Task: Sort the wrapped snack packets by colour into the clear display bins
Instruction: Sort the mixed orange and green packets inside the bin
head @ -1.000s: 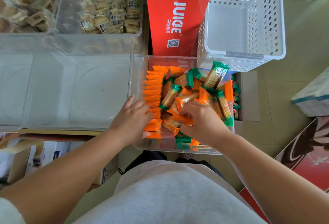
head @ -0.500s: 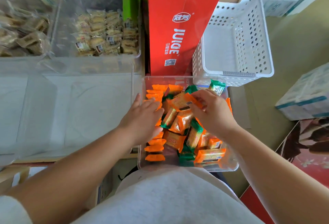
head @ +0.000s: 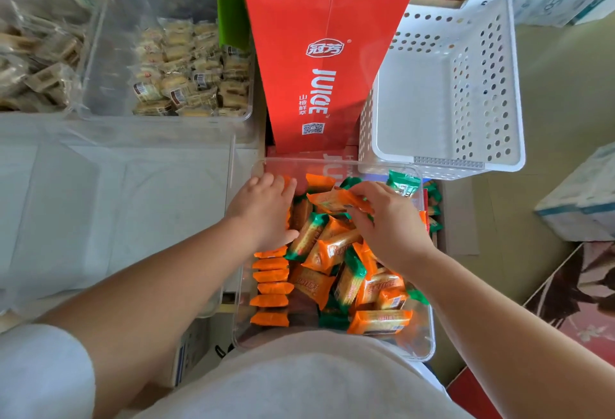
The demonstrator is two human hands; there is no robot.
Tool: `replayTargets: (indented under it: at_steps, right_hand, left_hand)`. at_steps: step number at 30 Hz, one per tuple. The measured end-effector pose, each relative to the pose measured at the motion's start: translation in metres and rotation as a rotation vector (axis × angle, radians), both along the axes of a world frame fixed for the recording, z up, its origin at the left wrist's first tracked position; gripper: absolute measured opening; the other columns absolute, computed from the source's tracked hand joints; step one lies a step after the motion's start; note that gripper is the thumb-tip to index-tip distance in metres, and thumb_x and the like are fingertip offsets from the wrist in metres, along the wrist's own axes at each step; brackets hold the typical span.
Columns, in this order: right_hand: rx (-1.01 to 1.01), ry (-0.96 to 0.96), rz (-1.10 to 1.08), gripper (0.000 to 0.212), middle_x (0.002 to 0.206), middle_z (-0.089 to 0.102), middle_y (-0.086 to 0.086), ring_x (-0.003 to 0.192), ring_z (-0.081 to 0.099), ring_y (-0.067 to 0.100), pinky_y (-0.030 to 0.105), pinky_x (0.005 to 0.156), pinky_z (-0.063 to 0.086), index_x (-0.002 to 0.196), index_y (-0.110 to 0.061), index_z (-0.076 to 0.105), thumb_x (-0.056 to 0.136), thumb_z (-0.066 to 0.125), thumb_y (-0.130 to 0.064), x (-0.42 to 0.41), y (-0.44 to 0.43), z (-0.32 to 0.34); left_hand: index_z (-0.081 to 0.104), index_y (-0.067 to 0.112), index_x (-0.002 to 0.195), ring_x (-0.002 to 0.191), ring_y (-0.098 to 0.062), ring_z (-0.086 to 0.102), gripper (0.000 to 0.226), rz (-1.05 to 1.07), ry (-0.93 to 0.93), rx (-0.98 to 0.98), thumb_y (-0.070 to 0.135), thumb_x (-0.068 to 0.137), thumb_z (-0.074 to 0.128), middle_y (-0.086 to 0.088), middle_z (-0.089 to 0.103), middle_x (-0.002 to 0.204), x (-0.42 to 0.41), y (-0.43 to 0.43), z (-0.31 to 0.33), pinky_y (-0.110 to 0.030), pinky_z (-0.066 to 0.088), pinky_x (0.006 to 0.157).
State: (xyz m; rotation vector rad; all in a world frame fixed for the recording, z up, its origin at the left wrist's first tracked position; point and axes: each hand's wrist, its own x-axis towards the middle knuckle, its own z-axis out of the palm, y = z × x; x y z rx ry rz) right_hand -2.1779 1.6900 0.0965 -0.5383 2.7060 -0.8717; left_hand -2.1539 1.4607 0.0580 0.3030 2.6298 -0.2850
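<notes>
The right hand point(head: 389, 225) pinches an orange packet point(head: 332, 200) over the mixed pile in the clear bin point(head: 428, 335) — likely headed for the neat orange row point(head: 270, 285). The left hand point(head: 266, 212) lies flat on that row, holding nothing — maybe to stop it tipping.

Orange packets point(head: 271, 287), green-ended packets point(head: 304, 235), clear bin point(head: 417, 347), red carton point(head: 319, 86) with white lettering, white hole-dotted basket point(head: 479, 86).
</notes>
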Motion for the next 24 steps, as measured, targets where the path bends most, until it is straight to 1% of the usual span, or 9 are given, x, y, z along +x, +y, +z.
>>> replayTargets:
  at_steps: [4, 7, 8, 10, 11, 14, 17, 20, 24]
  right_hand:
    - [-0.004, 0.004, -0.021, 0.024, 0.11, 0.067, -0.004, 0.088, 0.064, 0.017, 0.034, 0.073, 0.056, 0.12, -0.019, 0.064, 0.097, 0.061, -0.025, 0.0, 0.004, -0.001]
    - [-0.033, 0.034, -0.085, 0.025, 0.107, 0.069, -0.002, 0.085, 0.065, 0.017, 0.035, 0.07, 0.057, 0.12, -0.018, 0.065, 0.096, 0.061, -0.026, 0.001, 0.012, 0.001]
    - [-0.042, 0.049, -0.112, 0.024, 0.105, 0.069, -0.003, 0.084, 0.064, 0.017, 0.038, 0.069, 0.057, 0.118, -0.018, 0.066, 0.096, 0.062, -0.026, 0.002, 0.016, 0.001]
    - [-0.041, 0.071, -0.163, 0.022, 0.101, 0.069, -0.004, 0.082, 0.063, 0.016, 0.039, 0.067, 0.056, 0.115, -0.018, 0.067, 0.094, 0.063, -0.026, 0.003, 0.024, 0.002]
    - [-0.04, 0.077, -0.185, 0.022, 0.1, 0.069, -0.005, 0.082, 0.063, 0.015, 0.038, 0.067, 0.056, 0.114, -0.018, 0.067, 0.094, 0.064, -0.026, 0.004, 0.028, 0.003]
    - [-0.052, 0.086, -0.216, 0.022, 0.1, 0.07, -0.005, 0.08, 0.064, 0.013, 0.035, 0.066, 0.056, 0.113, -0.017, 0.069, 0.092, 0.066, -0.024, 0.005, 0.037, 0.004]
    - [-0.065, 0.077, -0.224, 0.022, 0.099, 0.069, -0.004, 0.079, 0.063, 0.013, 0.031, 0.067, 0.055, 0.113, -0.016, 0.069, 0.092, 0.067, -0.023, 0.005, 0.044, 0.004]
    - [-0.079, 0.068, -0.202, 0.023, 0.097, 0.068, -0.006, 0.079, 0.063, 0.013, 0.031, 0.066, 0.056, 0.113, -0.017, 0.069, 0.091, 0.067, -0.023, 0.007, 0.049, 0.001]
    - [-0.094, 0.071, -0.178, 0.023, 0.098, 0.067, -0.009, 0.078, 0.06, 0.007, 0.018, 0.067, 0.051, 0.113, -0.017, 0.069, 0.091, 0.069, -0.022, 0.01, 0.049, -0.004]
  left_hand:
    - [0.029, 0.012, 0.153, 0.134, -0.031, 0.036, 0.089, 0.018, 0.019, -0.003, 0.072, 0.089, 0.04, -0.01, 0.04, 0.146, -0.002, 0.002, 0.003, -0.042, 0.03, 0.112]
    - [0.059, 0.014, 0.124, 0.114, -0.027, 0.05, 0.052, -0.005, 0.153, 0.192, 0.054, 0.094, 0.046, -0.006, 0.054, 0.121, -0.001, 0.006, 0.004, -0.041, 0.04, 0.1]
    - [0.063, 0.014, 0.115, 0.108, -0.027, 0.053, 0.044, -0.001, 0.177, 0.282, 0.049, 0.095, 0.047, -0.005, 0.056, 0.114, 0.001, 0.009, 0.005, -0.042, 0.042, 0.096]
    - [0.065, 0.012, 0.114, 0.106, -0.026, 0.057, 0.043, 0.123, 0.082, 0.465, 0.047, 0.097, 0.048, -0.005, 0.059, 0.111, 0.007, 0.021, 0.006, -0.042, 0.048, 0.09]
    - [0.063, 0.012, 0.12, 0.108, -0.025, 0.057, 0.045, 0.206, -0.003, 0.515, 0.048, 0.098, 0.048, -0.005, 0.059, 0.116, 0.01, 0.03, 0.006, -0.04, 0.049, 0.09]
    - [0.05, 0.009, 0.138, 0.125, -0.026, 0.052, 0.05, 0.443, -0.162, 0.557, 0.04, 0.098, 0.054, -0.009, 0.054, 0.138, 0.011, 0.05, 0.002, -0.038, 0.046, 0.1]
    - [0.027, 0.003, 0.152, 0.144, -0.03, 0.033, 0.066, 0.56, -0.241, 0.52, 0.033, 0.099, 0.053, -0.018, 0.026, 0.16, 0.006, 0.061, -0.003, -0.036, 0.034, 0.113]
    - [0.001, 0.001, 0.157, 0.151, -0.033, 0.018, 0.082, 0.637, -0.309, 0.478, 0.027, 0.1, 0.053, -0.019, 0.002, 0.166, 0.003, 0.07, -0.008, -0.038, 0.026, 0.119]
    - [-0.007, 0.007, 0.158, 0.148, -0.034, 0.027, 0.089, 0.738, -0.328, 0.529, 0.028, 0.097, 0.055, -0.015, 0.005, 0.166, 0.001, 0.08, -0.009, -0.041, 0.033, 0.116]
